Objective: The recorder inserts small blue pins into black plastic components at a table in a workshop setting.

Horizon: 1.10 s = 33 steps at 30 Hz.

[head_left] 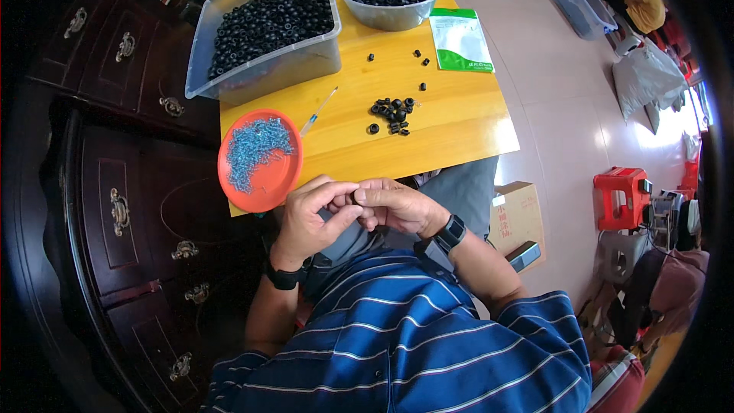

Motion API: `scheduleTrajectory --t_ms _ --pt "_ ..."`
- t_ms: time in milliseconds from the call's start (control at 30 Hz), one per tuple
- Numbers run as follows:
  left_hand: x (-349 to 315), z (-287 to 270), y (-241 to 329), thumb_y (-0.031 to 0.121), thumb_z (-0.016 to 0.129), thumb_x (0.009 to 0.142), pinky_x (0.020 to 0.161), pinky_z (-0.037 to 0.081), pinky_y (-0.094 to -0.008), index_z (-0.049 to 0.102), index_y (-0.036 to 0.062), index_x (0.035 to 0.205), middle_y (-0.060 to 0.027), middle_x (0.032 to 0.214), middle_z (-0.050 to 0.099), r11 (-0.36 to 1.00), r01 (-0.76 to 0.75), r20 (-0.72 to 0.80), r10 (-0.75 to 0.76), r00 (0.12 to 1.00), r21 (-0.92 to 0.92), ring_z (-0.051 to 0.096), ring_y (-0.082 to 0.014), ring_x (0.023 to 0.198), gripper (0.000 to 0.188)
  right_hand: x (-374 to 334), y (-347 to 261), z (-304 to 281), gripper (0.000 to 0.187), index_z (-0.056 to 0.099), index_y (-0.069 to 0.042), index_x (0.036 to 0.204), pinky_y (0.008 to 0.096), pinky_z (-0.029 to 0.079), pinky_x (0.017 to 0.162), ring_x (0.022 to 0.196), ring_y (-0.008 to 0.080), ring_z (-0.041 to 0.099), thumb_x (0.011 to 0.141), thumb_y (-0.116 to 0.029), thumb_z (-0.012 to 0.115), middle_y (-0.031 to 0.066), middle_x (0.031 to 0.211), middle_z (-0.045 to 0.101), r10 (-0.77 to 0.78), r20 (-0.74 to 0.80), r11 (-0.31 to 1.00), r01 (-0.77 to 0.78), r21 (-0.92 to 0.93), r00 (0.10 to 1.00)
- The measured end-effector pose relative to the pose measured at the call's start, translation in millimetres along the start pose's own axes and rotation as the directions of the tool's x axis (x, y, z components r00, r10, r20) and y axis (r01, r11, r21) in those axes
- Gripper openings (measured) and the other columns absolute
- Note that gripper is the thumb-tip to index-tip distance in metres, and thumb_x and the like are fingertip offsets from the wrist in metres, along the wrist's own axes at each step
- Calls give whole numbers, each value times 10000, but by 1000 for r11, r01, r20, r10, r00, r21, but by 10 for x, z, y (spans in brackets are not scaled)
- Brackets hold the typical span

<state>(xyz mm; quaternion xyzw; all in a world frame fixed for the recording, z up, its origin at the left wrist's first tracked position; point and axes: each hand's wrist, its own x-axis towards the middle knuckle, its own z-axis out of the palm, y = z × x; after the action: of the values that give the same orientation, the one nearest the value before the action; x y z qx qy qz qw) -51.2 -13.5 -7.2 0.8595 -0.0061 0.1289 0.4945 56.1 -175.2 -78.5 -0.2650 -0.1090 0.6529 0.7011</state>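
Note:
In front of my lap, just off the near table edge, my two hands meet with fingertips closed together. Between them shows a small black round part, mostly covered by the fingers. My left hand pinches it from the left, and my right hand has thumb and fingers closed on it from the right. Beside my left hand sits a red plate heaped with tiny light-blue pieces. A small pile of black ring-shaped parts lies on the yellow table beyond my hands.
A large clear bin and a round clear tub of black parts stand at the back. A green-white packet and a slender pen-like tool lie on the table. Dark drawers line the left; a cardboard box stands right.

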Motion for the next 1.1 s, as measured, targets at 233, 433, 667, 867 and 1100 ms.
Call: scheduleTrajectory --t_ms 233,433,667,867,1100 --pt "-3 10 27 9 777 791 608 455 -251 722 -9 1055 -37 757 606 1000 21 -9 -21 1000 9 565 -112 660 271 -6 63 -19 298 656 -13 1124 204 536 693 775 78 633 1021 -291 623 -5 894 655 -88 85 991 79 109 992" --pt "20 82 32 -49 771 790 587 471 -245 731 -13 1031 -45 775 626 999 -15 -137 8 991 -50 577 -108 630 247 -13 72 -50 308 655 -15 1182 216 546 733 792 76 628 1038 -279 591 2 933 669 -121 74 976 105 193 990" --pt "14 88 37 -11 779 815 648 508 -251 734 -6 1011 -56 826 655 1000 -8 -159 4 987 -24 625 -128 716 201 -7 76 -65 322 680 -29 1114 231 536 700 747 82 622 1045 -325 574 12 931 690 -160 -64 984 164 73 985" --pt "29 126 89 -21 774 818 635 514 -263 736 -7 1015 -80 825 660 994 -65 -167 78 983 87 639 -154 707 201 2 82 -98 359 685 -44 1056 236 540 691 717 82 624 1033 -387 584 13 872 692 -164 -90 982 172 83 982" --pt "10 152 32 -30 784 802 635 510 -280 740 -4 1013 -85 817 666 981 -65 -210 105 972 185 643 -181 713 217 -10 -2 -34 298 676 -22 1172 238 575 784 807 72 676 1037 -275 596 22 963 710 -141 -99 982 152 113 985"
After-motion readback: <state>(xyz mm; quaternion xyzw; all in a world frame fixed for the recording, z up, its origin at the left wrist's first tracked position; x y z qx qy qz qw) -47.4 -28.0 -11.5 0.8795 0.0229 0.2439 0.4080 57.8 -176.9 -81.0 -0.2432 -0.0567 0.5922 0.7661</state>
